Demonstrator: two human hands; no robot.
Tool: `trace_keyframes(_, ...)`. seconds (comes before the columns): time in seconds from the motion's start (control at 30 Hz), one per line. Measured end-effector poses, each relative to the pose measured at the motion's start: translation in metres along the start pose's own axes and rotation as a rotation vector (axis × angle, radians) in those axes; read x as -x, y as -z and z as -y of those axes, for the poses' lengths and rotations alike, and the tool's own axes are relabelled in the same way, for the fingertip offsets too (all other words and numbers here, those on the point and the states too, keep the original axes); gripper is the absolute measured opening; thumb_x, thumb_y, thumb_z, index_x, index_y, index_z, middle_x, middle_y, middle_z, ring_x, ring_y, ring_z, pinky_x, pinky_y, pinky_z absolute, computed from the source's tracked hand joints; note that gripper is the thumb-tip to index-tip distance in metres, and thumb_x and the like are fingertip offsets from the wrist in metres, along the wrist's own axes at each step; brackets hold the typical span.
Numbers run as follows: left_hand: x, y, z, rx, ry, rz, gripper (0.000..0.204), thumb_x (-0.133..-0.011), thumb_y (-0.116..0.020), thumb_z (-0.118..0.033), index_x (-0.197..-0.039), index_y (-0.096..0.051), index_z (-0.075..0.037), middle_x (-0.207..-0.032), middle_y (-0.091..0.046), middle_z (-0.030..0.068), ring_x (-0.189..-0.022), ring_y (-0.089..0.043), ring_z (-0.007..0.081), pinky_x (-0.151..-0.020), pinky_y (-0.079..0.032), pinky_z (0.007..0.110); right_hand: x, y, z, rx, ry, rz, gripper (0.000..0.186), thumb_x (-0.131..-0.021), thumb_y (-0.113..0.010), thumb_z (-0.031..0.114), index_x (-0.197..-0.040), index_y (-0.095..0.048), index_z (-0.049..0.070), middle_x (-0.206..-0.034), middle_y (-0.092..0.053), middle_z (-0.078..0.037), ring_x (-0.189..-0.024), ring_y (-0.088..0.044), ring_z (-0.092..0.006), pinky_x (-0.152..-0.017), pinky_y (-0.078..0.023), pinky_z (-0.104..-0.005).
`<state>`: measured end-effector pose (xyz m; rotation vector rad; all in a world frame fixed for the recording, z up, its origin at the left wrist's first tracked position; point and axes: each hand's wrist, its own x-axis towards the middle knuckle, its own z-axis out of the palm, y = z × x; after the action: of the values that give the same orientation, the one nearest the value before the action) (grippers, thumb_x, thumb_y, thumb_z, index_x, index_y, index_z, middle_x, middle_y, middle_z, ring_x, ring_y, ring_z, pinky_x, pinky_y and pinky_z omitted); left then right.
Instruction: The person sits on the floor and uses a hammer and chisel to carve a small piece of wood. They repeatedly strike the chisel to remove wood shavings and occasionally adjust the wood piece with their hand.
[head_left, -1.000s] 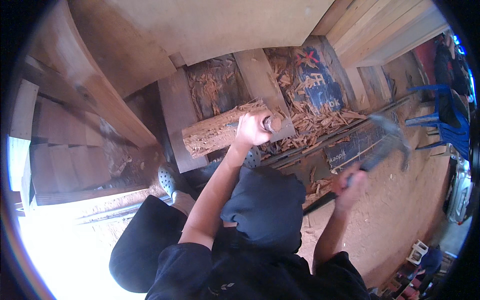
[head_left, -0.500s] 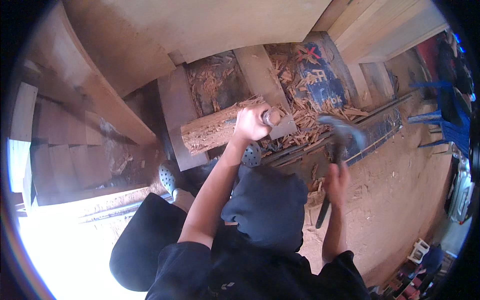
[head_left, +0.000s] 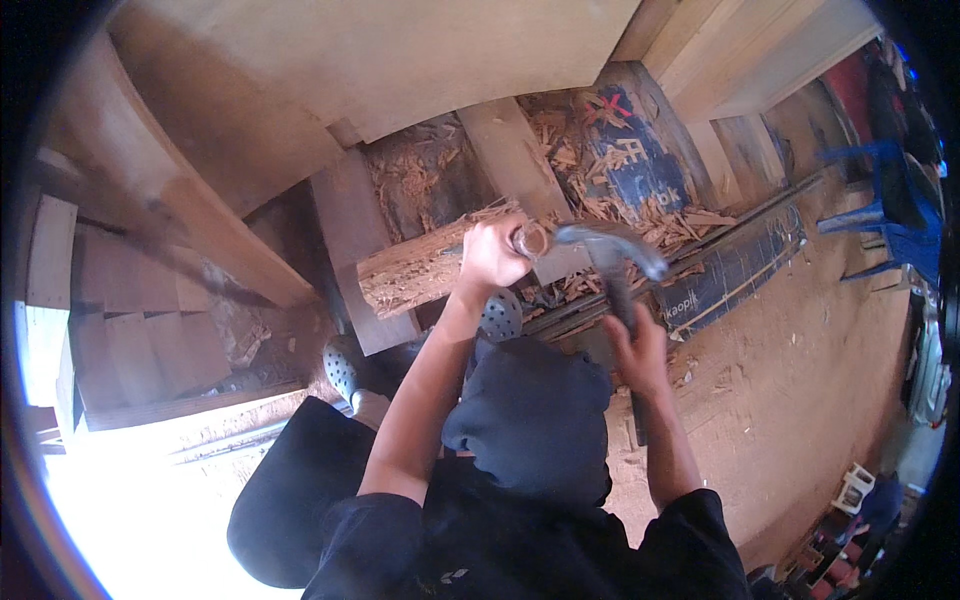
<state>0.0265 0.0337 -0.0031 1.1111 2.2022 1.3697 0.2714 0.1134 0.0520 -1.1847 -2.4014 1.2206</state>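
A rough, splintered piece of wood (head_left: 405, 273) lies across flat boards in front of me. Over its right end my left hand (head_left: 490, 255) is closed round a chisel, whose round handle end (head_left: 530, 240) pokes out toward the right; the blade is hidden behind the fist. My right hand (head_left: 641, 350) grips a claw hammer (head_left: 615, 255) by its dark handle. The hammer's grey head is slightly blurred, and its left end is right beside the chisel's handle end.
Wood chips (head_left: 570, 150) are strewn over the boards and a blue printed sheet (head_left: 645, 180). Large wooden panels (head_left: 380, 60) stand along the far side. A blue plastic chair (head_left: 885, 215) is at the right. My shoes (head_left: 500, 315) are close to the workpiece.
The hammer has swung left, from well right of the chisel to beside its handle end, and my right hand moved left with it. My left hand has barely shifted.
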Motion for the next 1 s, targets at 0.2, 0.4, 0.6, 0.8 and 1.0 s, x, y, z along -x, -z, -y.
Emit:
trace_keyframes(0.2, 0.003, -0.006, 0.002, -0.008, -0.004, -0.086, 0.028, -0.056, -0.064, -0.016, -0.083, -0.066, -0.011, -0.075, -0.063, 0.0163, -0.076, -0.061, 0.0383, -0.066, -0.050, 0.042, 0.008, 0.052, 0.029, -0.694, 0.029, -0.486, 0.038, -0.098, -0.038, 0.044, -0.082, -0.044, 0.010, -0.052, -0.035, 0.004, -0.037, -0.034, -0.0065, -0.033, -0.027, -0.0232)
trace_keyframes(0.4, 0.000, -0.009, 0.001, -0.048, 0.045, -0.076, 0.026, -0.059, -0.069, -0.020, -0.083, -0.067, -0.011, -0.075, -0.065, 0.0154, -0.074, -0.063, 0.0362, -0.065, -0.051, 0.041, -0.009, 0.001, 0.031, 0.252, 0.180, -0.299, 0.034, -0.088, -0.061, 0.034, -0.092, -0.051, 0.001, -0.064, -0.057, -0.015, -0.055, -0.056, -0.0285, -0.053, -0.044, -0.0396)
trace_keyframes(0.6, 0.004, -0.005, -0.004, -0.070, 0.079, -0.081, 0.025, -0.061, -0.069, -0.021, -0.084, -0.068, -0.012, -0.075, -0.066, 0.0150, -0.074, -0.064, 0.0348, -0.066, -0.051, 0.040, 0.001, -0.004, 0.022, 0.011, 0.088, 0.031, 0.027, -0.088, -0.063, 0.024, -0.093, -0.052, 0.000, -0.070, -0.059, -0.014, -0.060, -0.056, -0.0219, -0.057, -0.046, -0.0354)
trace_keyframes(0.8, 0.001, -0.007, 0.003, -0.063, 0.043, -0.082, 0.022, -0.061, -0.068, -0.020, -0.081, -0.068, -0.012, -0.075, -0.066, 0.0150, -0.073, -0.064, 0.0344, -0.066, -0.051, 0.039, 0.004, 0.040, 0.054, -0.686, -0.019, -0.410, 0.035, -0.095, -0.050, 0.036, -0.077, -0.047, 0.006, -0.052, -0.038, 0.001, -0.046, -0.042, -0.0110, -0.045, -0.036, -0.0272)
trace_keyframes(1.0, 0.002, -0.011, 0.008, -0.070, 0.021, -0.088, 0.022, -0.063, -0.070, -0.024, -0.082, -0.068, -0.012, -0.075, -0.065, 0.0152, -0.072, -0.064, 0.0340, -0.064, -0.051, 0.039, -0.011, -0.017, 0.027, 0.122, 0.369, -0.118, 0.034, -0.093, -0.056, 0.033, -0.085, -0.053, 0.000, -0.059, -0.055, -0.010, -0.048, -0.055, -0.0210, -0.046, -0.041, -0.0327)
